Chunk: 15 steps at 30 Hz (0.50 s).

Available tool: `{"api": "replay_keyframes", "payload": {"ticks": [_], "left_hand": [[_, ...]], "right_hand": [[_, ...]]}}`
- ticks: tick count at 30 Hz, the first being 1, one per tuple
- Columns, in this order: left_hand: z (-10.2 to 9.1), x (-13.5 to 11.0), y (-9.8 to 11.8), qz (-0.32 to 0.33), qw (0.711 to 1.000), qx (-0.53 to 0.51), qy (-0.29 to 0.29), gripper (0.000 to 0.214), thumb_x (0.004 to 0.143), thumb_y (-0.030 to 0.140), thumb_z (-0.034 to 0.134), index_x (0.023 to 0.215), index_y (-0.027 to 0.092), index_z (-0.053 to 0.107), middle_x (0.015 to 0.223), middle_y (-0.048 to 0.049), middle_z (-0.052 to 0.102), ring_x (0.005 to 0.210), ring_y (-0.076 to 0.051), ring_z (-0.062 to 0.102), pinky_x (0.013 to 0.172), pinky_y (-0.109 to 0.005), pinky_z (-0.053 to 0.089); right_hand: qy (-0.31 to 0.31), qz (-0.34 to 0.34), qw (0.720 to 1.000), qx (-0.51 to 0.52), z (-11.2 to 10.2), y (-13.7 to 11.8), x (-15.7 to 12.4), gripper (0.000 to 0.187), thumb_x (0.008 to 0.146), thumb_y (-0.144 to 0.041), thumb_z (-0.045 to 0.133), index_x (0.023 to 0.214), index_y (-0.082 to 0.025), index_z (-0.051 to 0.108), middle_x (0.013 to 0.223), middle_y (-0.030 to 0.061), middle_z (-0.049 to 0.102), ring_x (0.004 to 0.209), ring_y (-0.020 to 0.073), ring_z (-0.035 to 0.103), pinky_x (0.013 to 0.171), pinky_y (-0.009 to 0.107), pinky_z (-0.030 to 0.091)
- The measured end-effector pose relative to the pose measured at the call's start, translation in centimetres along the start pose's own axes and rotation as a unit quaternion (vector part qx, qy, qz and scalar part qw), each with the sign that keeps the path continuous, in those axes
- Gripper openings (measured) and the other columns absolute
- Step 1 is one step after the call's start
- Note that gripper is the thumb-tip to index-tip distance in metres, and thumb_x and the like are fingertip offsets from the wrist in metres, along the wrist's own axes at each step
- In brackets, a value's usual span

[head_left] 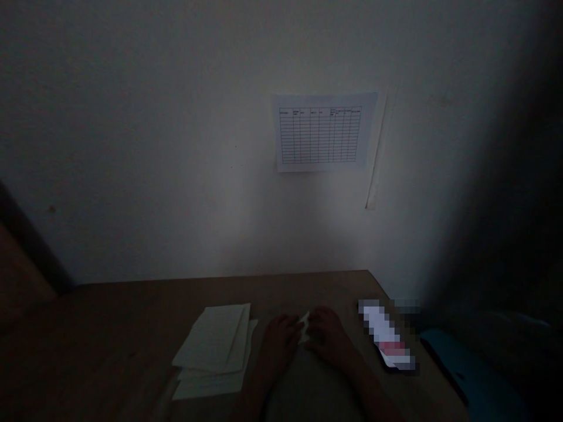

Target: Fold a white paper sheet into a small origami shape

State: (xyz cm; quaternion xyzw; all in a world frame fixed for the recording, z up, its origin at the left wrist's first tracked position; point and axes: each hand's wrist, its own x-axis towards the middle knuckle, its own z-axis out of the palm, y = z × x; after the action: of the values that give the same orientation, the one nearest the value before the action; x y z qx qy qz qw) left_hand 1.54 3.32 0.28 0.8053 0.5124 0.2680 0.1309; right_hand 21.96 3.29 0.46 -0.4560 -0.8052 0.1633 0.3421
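- Head view, lower left of centre: loose stack of ruled paper sheets [209,340] on the tabletop [109,334].
- Bottom centre: left hand [281,329], fingers bent, touching a small white piece of paper [304,337].
- Just beside it: right hand [328,329], fingers curled at the paper's other side; too dim to tell whether either hand grips.
- Above centre: printed grid form [323,135] on the wall [153,146].
- Lower right: smartphone [379,325], pixelated.

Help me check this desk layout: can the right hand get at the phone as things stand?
Probably yes: the phone lies beyond the right hand, with nothing visible between them. The hand is at a small paper, so may need to leave that first.
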Motion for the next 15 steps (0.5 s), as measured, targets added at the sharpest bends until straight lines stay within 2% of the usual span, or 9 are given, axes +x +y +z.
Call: {"api": "replay_keyframes", "payload": {"ticks": [4, 8, 11, 15], "left_hand": [[0.1, -0.1, -0.5, -0.015, 1.0, -0.02, -0.014, 0.035, 0.086, 0.024, 0.062, 0.119, 0.03, 0.069, 0.126, -0.0028, 0.069, 0.127, -0.026, 0.052, 0.111, -0.049, 0.038], [0.3, -0.2, -1.3, -0.025, 0.999, -0.043, -0.008, 0.044, 0.07, 0.024, 0.079, 0.113, 0.03, 0.072, 0.126, -0.0028, 0.069, 0.128, -0.029, 0.052, 0.111, -0.047, 0.038], [0.5, -0.1, -1.5, -0.028, 0.998, -0.057, -0.001, 0.045, 0.066, 0.021, 0.081, 0.109, 0.03, 0.074, 0.123, -0.002, 0.07, 0.126, -0.028, 0.054, 0.11, -0.046, 0.039], [0.3, 0.1, -1.1, -0.026, 0.997, -0.063, 0.019, 0.034, 0.068, 0.019, 0.078, 0.101, 0.029, 0.076, 0.116, -0.0025, 0.073, 0.118, -0.026, 0.059, 0.107, -0.044, 0.041]], "right_hand": [[-0.006, -0.005, 1.0, -0.001, 0.1, 0.7, 0.4, 0.016, 0.077, -0.027, 0.074, 0.093, -0.028, 0.074, 0.116, 0.0032, 0.069, 0.124, 0.0247, 0.05, 0.11, 0.045, 0.031], [-0.027, 0.005, 1.0, 0.007, 0.1, 0.9, 0.5, 0.022, 0.082, -0.022, 0.067, 0.101, -0.031, 0.073, 0.117, 0.0016, 0.07, 0.122, 0.0232, 0.052, 0.115, 0.048, 0.023], [-0.028, 0.012, 1.0, 0.003, 0.1, 0.8, 0.5, 0.024, 0.085, -0.018, 0.06, 0.102, -0.031, 0.073, 0.116, 0.0008, 0.071, 0.12, 0.0218, 0.055, 0.117, 0.05, 0.017], [-0.024, 0.013, 1.0, 0.0, 0.2, 0.7, 0.4, 0.027, 0.088, -0.017, 0.053, 0.103, -0.029, 0.071, 0.114, 0.0015, 0.071, 0.117, 0.0204, 0.057, 0.116, 0.048, 0.019]]}}
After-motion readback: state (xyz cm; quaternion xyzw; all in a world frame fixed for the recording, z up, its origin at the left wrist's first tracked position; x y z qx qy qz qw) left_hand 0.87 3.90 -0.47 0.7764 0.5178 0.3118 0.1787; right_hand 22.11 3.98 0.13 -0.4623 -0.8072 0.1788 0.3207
